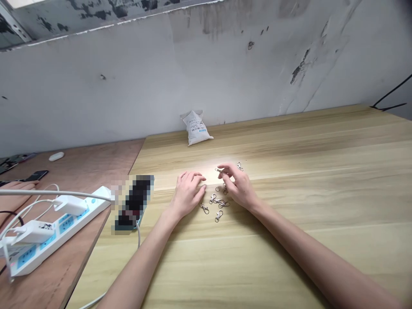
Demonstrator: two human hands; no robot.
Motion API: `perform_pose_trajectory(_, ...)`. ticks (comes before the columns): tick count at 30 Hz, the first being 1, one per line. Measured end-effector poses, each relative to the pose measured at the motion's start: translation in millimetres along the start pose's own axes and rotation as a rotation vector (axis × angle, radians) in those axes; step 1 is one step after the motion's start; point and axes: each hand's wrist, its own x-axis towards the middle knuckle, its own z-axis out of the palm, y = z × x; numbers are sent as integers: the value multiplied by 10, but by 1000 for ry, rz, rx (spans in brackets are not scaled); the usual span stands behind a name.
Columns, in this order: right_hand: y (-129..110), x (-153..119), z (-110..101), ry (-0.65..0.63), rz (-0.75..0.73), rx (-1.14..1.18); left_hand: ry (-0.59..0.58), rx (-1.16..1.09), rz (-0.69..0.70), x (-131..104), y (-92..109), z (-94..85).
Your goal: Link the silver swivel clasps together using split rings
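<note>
Between my hands, several small silver lobster-clasp hooks (219, 215) lie loosely grouped on the wooden table (289, 257). My right hand (238, 186) is above the right side of the group, its thumb and forefinger pinching one metal clasp (218, 170). Another single clasp (240, 166) lies just beyond that hand. To the left of the group my left hand (189, 193) rests on the table, its fingers slightly curled and apart, with nothing in them. The clasp (204, 208) nearest to it lies just below its thumb.
A white plastic packet (196, 128) leans by the wall. At the left, a pixelated phone (134, 201) with a cable lies near a white power strip (64, 229) holding chargers. Another person's hand (17, 186) shows at the far left, near a white oval case (56, 156).
</note>
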Motion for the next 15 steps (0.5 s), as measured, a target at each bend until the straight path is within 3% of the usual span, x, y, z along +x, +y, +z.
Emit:
perform_pose_trajectory(4, 20, 72, -104, 69, 16, 2, -11, -6, -11, 9, -48, -35)
perform_pose_trajectory(8, 93, 155, -270, 129, 71, -31, -92, -28, 78, -8, 64, 5)
perform_pose_trajectory(15, 508, 280, -505, 325, 229, 183, -198, -36, 214, -36, 215, 9)
